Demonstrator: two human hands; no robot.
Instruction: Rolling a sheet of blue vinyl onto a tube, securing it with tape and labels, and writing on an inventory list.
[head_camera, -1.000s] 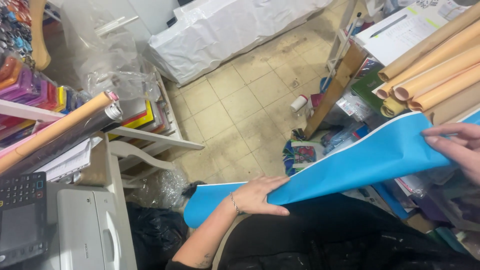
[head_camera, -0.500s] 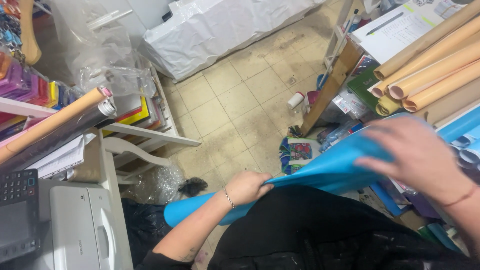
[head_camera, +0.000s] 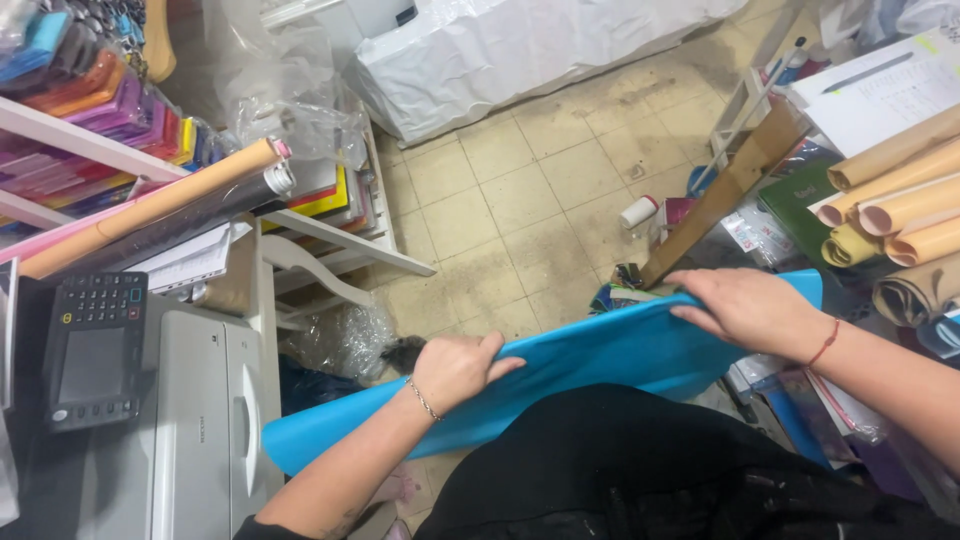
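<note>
Since it sags between the hands, the blue sheet across the lap looks light, soft and likely to crease (best held at its edges). The left hand grips its near edge; the right hand lies flat on top. Paper rolls lie nearby right, a printer left.

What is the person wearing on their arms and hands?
Both arms are bare, with no sleeves and no gloves. The left hand has a thin beaded chain bracelet at the wrist. The right hand has a thin red string bracelet at the wrist. No rings can be made out.
</note>
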